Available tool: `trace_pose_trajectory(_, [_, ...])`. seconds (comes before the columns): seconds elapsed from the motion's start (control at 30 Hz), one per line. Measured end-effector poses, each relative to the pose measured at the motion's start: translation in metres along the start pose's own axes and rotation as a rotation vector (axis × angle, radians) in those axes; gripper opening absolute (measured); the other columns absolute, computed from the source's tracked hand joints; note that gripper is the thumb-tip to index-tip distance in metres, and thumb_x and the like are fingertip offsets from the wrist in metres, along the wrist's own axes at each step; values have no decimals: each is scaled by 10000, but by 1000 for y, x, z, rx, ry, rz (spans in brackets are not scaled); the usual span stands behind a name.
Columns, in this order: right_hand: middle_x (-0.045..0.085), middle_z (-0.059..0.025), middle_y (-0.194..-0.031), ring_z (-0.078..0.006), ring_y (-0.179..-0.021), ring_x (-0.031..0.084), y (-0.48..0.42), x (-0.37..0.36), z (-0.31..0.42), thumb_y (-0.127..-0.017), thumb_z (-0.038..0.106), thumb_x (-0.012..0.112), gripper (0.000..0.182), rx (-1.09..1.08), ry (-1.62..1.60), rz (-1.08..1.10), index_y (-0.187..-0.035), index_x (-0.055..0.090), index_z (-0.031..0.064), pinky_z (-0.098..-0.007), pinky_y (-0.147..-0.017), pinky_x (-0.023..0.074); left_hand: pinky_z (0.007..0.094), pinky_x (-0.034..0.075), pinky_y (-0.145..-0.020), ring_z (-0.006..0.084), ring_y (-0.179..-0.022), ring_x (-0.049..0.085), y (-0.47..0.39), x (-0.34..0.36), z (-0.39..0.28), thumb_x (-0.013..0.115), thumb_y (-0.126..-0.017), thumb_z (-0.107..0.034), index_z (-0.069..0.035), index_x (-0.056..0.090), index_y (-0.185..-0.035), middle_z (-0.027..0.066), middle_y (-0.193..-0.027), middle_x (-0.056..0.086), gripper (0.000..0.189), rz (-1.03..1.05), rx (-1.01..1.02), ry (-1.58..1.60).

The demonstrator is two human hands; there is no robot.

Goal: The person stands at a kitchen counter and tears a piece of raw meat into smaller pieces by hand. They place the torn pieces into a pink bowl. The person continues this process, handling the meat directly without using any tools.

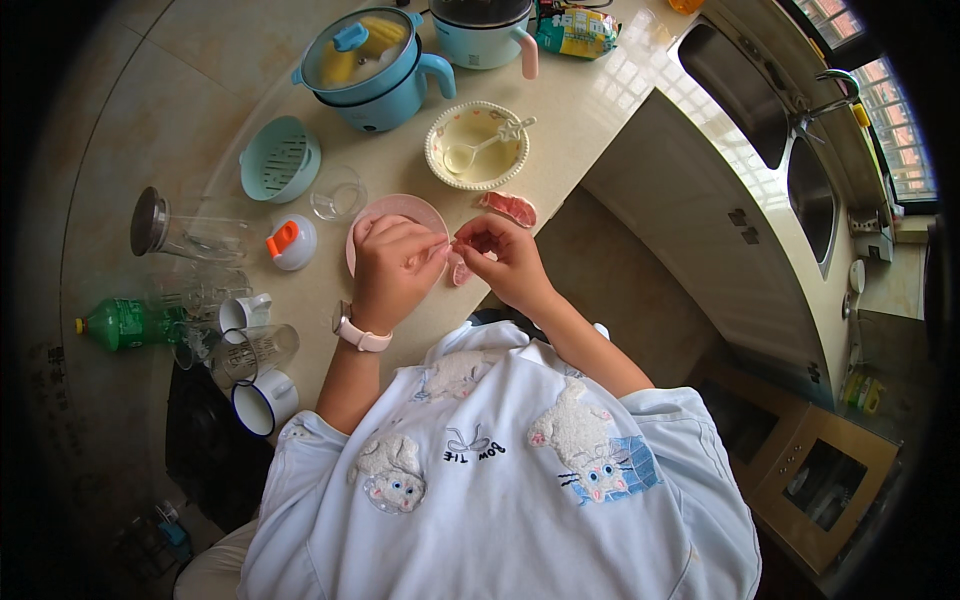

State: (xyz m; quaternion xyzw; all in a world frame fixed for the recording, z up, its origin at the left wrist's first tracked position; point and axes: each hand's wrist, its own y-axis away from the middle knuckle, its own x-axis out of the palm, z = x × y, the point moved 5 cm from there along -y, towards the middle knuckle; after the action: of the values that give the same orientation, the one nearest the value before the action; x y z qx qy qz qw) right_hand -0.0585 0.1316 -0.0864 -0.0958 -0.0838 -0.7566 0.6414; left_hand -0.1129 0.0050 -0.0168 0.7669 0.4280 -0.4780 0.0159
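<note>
My left hand [397,266], with a watch on its wrist, is over a pink plate [405,206]. My right hand [504,259] meets it fingertip to fingertip at the plate's right edge. A small pale piece shows between the fingertips; what it is I cannot tell. Just beyond my right hand lies a red-and-white piece, seemingly a grapefruit peel or wrapper [510,208], on the counter. A smaller pinkish piece [460,273] is below the joined fingertips. Behind the hands stands a cream bowl [448,171] with a pale spoon [485,145] in it.
A blue electric pot [379,105] with corn under its lid, a second pot [480,45] and a green snack bag [574,31] stand at the back. Left are a mint steamer basket [279,169], a white lid [300,244], glasses, mugs and a green bottle [124,324].
</note>
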Motion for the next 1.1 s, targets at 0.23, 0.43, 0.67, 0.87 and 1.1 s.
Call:
trace_pose_trajectory(0.23, [576, -53, -716, -86, -597, 524, 2, 3, 11, -742, 1, 615, 113, -137, 224, 1, -850, 581, -5, -226, -539, 430, 366, 331, -836, 183, -726, 563, 0, 2, -5, 680, -641, -106, -83, 656, -678, 21, -676, 620, 50, 5, 59, -64])
trace_pose_trajectory(0.43, [588, -53, -729, -87, -621, 534, 3, 4, 12, -758, -10, 607, 110, -126, 235, 2, -863, 575, -15, -221, -561, 437, 352, 380, -778, 202, -692, 564, 1, 6, -4, 663, -631, -64, -64, 651, -679, 42, -676, 622, 50, -11, 3, -11])
trace_pose_trajectory(0.67, [598, -49, -817, -80, -704, 553, 3, 2, 11, -790, -8, 607, 126, -92, -134, -43, -910, 571, -21, -193, -588, 440, 309, 446, -618, 214, -647, 568, 21, 24, 30, 656, -661, 5, -4, 650, -746, 99, -692, 618, 85, -38, -480, 709])
trace_pose_trajectory(0.87, [594, -32, -786, -68, -662, 552, 2, -4, 21, -796, 61, 648, 180, -164, 327, -148, -925, 556, -24, -189, -533, 442, 307, 444, -634, 214, -669, 572, 10, 12, 7, 641, -687, 6, -13, 651, -768, 101, -720, 625, 84, -172, -63, 275])
trace_pose_trajectory(1.1, [612, -57, -768, -90, -607, 574, 2, -4, 5, -802, 80, 649, 181, 162, -294, -50, -913, 551, -23, -201, -484, 457, 299, 435, -667, 214, -711, 573, 9, 15, -3, 634, -701, 1, -4, 648, -770, 101, -723, 628, 71, -145, -90, 334])
